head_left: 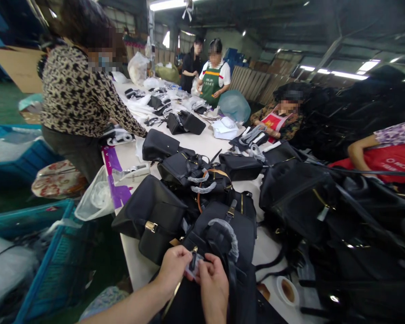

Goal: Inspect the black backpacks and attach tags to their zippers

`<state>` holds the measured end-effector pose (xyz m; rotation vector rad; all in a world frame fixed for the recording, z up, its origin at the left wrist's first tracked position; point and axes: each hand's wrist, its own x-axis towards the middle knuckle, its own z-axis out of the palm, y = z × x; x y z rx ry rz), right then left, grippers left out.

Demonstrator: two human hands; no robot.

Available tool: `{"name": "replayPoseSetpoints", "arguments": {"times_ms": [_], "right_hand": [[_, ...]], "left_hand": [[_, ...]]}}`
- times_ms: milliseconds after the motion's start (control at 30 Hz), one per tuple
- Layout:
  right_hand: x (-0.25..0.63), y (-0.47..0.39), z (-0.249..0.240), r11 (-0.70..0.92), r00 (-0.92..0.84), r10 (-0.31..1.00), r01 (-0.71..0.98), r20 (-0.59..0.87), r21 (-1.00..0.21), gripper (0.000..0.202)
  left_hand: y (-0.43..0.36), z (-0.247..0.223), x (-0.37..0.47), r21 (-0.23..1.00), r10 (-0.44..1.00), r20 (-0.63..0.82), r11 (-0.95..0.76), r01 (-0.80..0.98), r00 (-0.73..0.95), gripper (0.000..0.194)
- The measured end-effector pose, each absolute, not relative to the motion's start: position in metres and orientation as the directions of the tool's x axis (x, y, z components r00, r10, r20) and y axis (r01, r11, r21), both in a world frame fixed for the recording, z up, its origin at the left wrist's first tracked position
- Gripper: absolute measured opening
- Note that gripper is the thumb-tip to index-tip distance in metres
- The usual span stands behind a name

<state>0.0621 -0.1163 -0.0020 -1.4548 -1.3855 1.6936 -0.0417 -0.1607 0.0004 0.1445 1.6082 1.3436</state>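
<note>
A black backpack (222, 229) lies on the table right in front of me, its top handle (227, 234) wrapped in clear plastic. On its near side hangs a dark zipper pull (193, 261) with gold-coloured hardware, and a small piece of clear plastic wrap (191, 271) surrounds it. My left hand (173, 266) pinches the wrap's left edge beside the pull. From the right, my right hand (214, 281) is closed on the same wrap with thumb and fingers. Just beyond my left hand rests another black bag (151, 207) with a gold clasp.
More black bags (178, 166) crowd the table (131, 252), with a large pile (300, 202) at right. A tape roll (286, 290) lies near the right front. Blue crates (47, 265) stand on the floor at left. Several co-workers are around the table, one (77, 90) close at left.
</note>
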Motion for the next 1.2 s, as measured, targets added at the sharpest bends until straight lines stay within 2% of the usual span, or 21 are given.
{"name": "replayPoseSetpoints", "arguments": {"times_ms": [100,200,367,467,567,833,1033,1200], "right_hand": [[0.057,-0.112,-0.002,-0.172,-0.277,0.916,0.385,-0.291,-0.907,0.038],[0.05,-0.109,-0.001,-0.076,-0.268,0.936,0.477,-0.227,-0.876,0.031],[0.046,-0.111,-0.009,-0.163,-0.318,0.893,0.43,-0.318,-0.888,0.037],[0.048,-0.113,-0.015,-0.224,-0.343,0.871,0.361,-0.352,-0.905,0.041],[0.049,-0.114,-0.017,-0.206,-0.361,0.869,0.36,-0.34,-0.91,0.041],[0.039,-0.111,-0.012,-0.053,-0.329,0.907,0.532,-0.263,-0.845,0.033],[0.039,-0.115,-0.013,-0.064,-0.328,0.904,0.531,-0.275,-0.845,0.036],[0.04,-0.118,-0.009,-0.11,-0.303,0.908,0.496,-0.29,-0.861,0.037]], "left_hand": [[-0.153,-0.003,-0.047,0.731,0.559,-0.68,0.464,-0.501,-0.475,0.02],[-0.148,-0.005,-0.053,0.71,0.545,-0.703,0.508,-0.487,-0.457,0.021],[-0.151,-0.007,-0.06,0.747,0.583,-0.664,0.523,-0.41,-0.467,0.024],[-0.154,-0.007,-0.066,0.715,0.6,-0.699,0.587,-0.38,-0.389,0.03],[-0.155,-0.009,-0.072,0.71,0.618,-0.703,0.639,-0.296,-0.351,0.038],[-0.154,-0.023,-0.071,0.819,0.642,-0.517,0.564,-0.107,-0.567,0.027],[-0.15,-0.023,-0.074,0.795,0.62,-0.573,0.579,-0.18,-0.536,0.028],[-0.149,-0.018,-0.073,0.739,0.587,-0.664,0.608,-0.29,-0.463,0.019]]}}
